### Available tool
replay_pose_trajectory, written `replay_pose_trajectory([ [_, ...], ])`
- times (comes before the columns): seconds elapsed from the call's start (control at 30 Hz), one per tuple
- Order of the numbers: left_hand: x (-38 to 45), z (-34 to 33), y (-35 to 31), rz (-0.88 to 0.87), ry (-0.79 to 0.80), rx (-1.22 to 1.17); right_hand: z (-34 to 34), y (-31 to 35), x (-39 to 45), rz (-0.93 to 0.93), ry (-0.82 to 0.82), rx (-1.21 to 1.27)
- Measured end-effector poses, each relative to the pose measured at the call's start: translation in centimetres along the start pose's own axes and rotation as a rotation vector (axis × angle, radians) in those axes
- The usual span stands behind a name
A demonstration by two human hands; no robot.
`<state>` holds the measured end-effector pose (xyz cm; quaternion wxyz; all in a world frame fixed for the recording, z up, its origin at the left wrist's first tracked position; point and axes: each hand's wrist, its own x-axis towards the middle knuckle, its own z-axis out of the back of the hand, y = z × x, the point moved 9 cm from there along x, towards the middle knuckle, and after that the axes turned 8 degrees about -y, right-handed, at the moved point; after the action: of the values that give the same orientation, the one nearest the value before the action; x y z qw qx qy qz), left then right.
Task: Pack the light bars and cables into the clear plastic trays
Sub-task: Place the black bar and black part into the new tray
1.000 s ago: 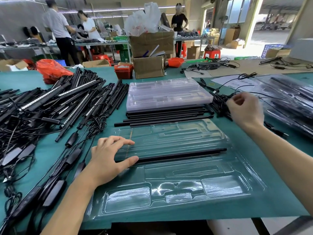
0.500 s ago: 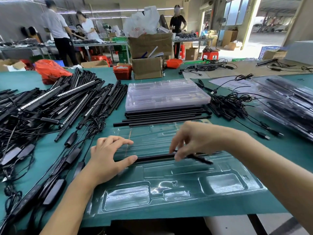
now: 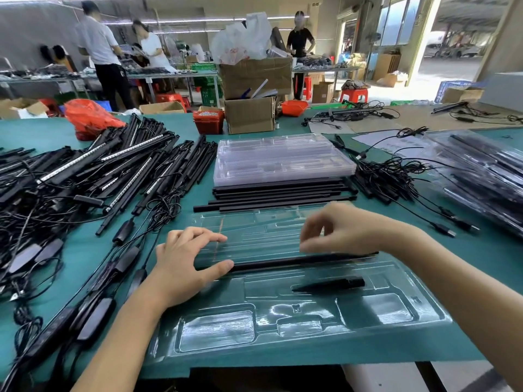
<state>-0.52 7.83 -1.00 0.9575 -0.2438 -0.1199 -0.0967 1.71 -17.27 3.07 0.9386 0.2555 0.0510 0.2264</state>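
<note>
Done: long black light bar (image 3: pixel 297 260) and short black piece (image 3: pixel 328 284) laid in clear plastic tray (image 3: pixel 297 329) | left hand (image 3: pixel 186 264) pressed flat, right hand (image 3: pixel 339 230) grip loosely curled, empty | left: other recesses unfilled.

Glossy clear plastic tray (image 3: pixel 297 329), matt bar (image 3: pixel 297 260)

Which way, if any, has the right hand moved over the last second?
Yes. The right hand moved left, from the cable pile to above the light bar in the clear tray.
</note>
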Motion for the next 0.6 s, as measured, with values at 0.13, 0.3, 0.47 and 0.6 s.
replay_pose_trajectory([
  [0.13, -0.1, 0.1, -0.1, -0.003, 0.002, -0.020, 3.5, -5.0, -0.4, -0.237, -0.366, 0.478],
  [0.3, -0.1, 0.0, -0.2, -0.006, 0.015, -0.013, 4.9, -11.2, -2.8, -0.436, -0.784, 0.690],
  [0.47, -0.2, 0.2, -0.3, -0.005, 0.004, -0.035, 3.9, -13.5, -3.9, -0.404, -0.929, 1.065],
  [0.6, -0.2, 0.4, -0.3, 0.008, -0.002, -0.060, 3.3, -14.6, -4.5, -0.384, -0.876, 1.391],
])
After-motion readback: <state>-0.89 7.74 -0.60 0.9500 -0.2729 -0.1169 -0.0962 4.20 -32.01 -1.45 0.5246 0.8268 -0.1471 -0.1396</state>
